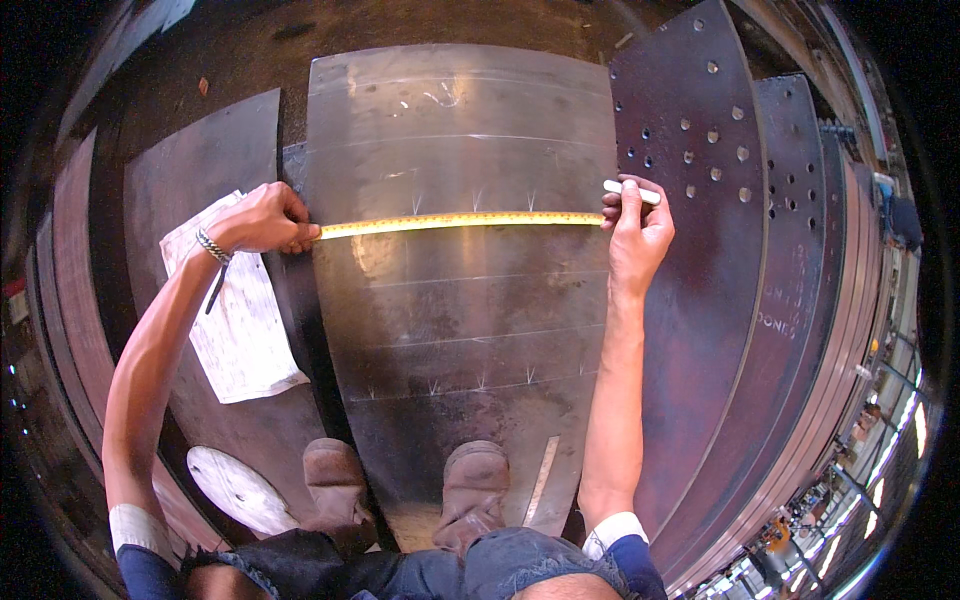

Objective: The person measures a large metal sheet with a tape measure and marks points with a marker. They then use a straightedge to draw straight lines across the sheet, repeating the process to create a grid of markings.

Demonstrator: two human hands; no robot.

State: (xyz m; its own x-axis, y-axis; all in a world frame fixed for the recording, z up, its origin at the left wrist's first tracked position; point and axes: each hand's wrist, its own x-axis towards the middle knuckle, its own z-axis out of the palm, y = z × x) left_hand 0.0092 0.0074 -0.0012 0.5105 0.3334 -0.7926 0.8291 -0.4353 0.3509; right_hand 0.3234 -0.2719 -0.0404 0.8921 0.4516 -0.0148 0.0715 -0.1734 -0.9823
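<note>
A yellow tape measure point(460, 221) is stretched across a dark steel plate point(450, 300) from its left edge to its right. My left hand point(268, 220) pinches the tape's left end just off the plate's edge. At the other end my right hand point(640, 232) holds the tape low in its fingers, with a white marking stick point(632, 191), perhaps chalk, between thumb and forefinger. Thin white lines run across the plate, with several small arrow-like marks along two of them. The tape lies just below the upper row of marks.
A creased paper sheet point(245, 320) lies on the left plate, with a pale oval piece point(238, 488) nearer me. A narrow ruler-like strip point(542, 482) rests by my right boot point(473, 490). Drilled plates point(690, 110) stand on the right. My left boot point(335, 480) is near the gap.
</note>
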